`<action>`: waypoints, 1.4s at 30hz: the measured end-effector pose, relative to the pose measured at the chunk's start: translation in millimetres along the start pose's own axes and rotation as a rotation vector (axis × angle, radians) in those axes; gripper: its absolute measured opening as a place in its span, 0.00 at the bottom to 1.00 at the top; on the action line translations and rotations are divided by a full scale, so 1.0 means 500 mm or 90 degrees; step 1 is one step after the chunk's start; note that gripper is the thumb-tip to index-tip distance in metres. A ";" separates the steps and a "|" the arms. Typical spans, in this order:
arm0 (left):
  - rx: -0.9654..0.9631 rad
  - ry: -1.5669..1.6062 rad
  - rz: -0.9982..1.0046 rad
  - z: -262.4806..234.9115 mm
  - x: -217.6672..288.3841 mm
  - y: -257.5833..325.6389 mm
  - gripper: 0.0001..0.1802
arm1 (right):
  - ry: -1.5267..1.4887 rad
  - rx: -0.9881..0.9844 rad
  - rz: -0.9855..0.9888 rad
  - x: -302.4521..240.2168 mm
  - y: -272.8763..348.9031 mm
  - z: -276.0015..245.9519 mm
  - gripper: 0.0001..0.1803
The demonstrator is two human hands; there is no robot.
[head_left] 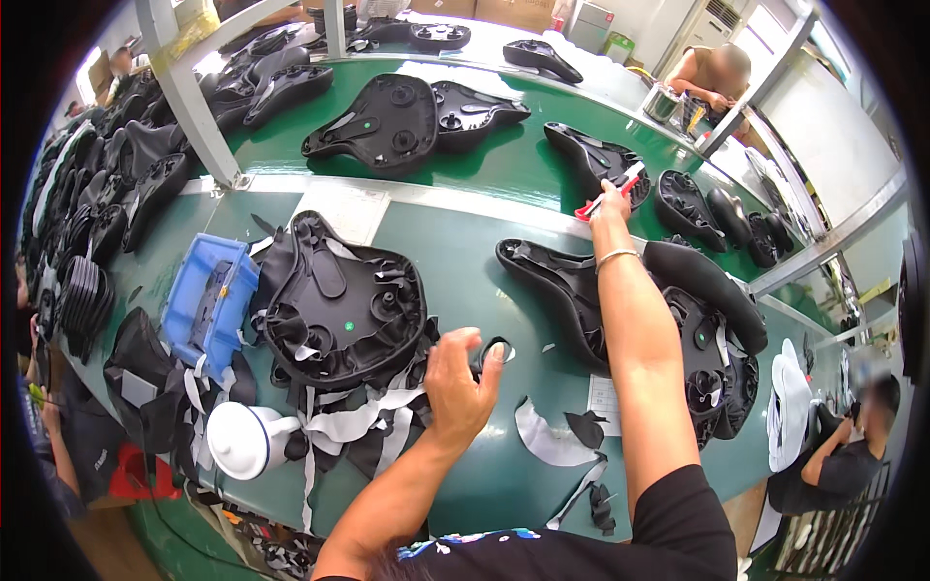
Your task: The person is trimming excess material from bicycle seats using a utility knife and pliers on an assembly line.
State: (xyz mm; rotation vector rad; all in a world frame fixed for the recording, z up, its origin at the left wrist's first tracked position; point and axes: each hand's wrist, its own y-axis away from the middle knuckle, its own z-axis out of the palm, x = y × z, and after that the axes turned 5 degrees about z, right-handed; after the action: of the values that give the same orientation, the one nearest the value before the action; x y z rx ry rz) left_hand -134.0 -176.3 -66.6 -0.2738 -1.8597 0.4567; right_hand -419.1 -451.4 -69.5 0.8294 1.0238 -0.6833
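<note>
My right hand [609,205] reaches to the far side of the table, closed around a slim red-and-white hand tool [630,178] whose exact kind is unclear. It is over a black bicycle saddle [572,155] lying upside down. My left hand [459,385] is open, thumb and fingers apart, low over the table. A small dark curled strip [511,351] shows by its thumb tip. Just left of that hand, a large black saddle [341,308] lies underside up, its cover edge gathered in folds around the rim. Black and grey fabric scraps [363,424] lie below it.
A blue plastic bin [208,302] and a white lidded mug [249,441] stand at the left. More saddles [383,126] lie across the far bench, with others under my right forearm. Metal posts [189,97] rise from the table. Other people [712,82] sit at benches nearby.
</note>
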 end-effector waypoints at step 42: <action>-0.093 0.238 -0.496 -0.279 0.156 0.179 0.26 | 0.774 -0.653 -0.229 -0.132 0.794 -0.784 0.31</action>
State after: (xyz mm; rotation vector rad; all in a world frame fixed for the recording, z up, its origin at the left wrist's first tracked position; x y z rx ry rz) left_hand -31.4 -39.8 -0.2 0.2601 -1.4841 -0.2538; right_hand -299.1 94.3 -12.3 0.0388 2.3621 0.2224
